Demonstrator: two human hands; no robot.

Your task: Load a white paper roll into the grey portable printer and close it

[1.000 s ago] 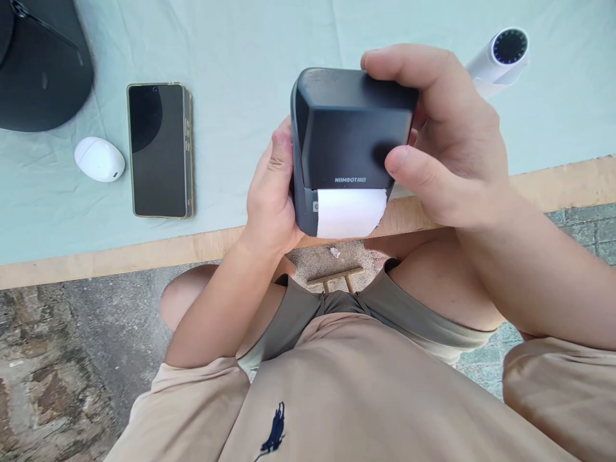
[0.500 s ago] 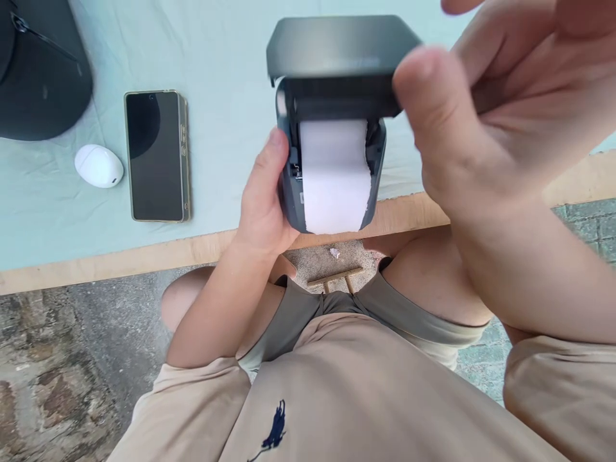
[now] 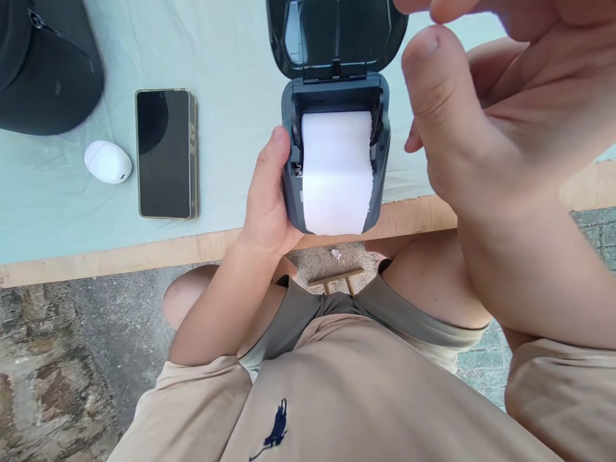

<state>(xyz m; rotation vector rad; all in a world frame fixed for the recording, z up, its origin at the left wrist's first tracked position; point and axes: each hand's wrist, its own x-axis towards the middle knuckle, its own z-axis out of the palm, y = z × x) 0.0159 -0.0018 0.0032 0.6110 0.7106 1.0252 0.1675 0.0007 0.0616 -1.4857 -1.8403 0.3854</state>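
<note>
My left hand (image 3: 270,199) is wrapped round the left side of a small dark thermal printer (image 3: 287,186), its thumb along the casing. The printer's lid (image 3: 337,38) is swung far back on its hinge. A roll of white paper (image 3: 337,170) lies in the bay, and its loose end hangs over the front edge. My right hand (image 3: 486,122) is beside the lid's right edge, palm turned up and fingers apart. One fingertip overlaps the lid's upper right corner; whether it touches I cannot tell.
A smartphone (image 3: 166,154) lies on the pale green cloth (image 3: 231,77), with a white oval case (image 3: 108,162) to its left. A black zipped bag (image 3: 52,70) stands at the far left. The wooden table edge (image 3: 212,245) runs under my forearms.
The printer's lid has swung from partly raised to fully back, uncovering the paper bay. My right thumb has come off the lid. My left hand keeps its hold.
</note>
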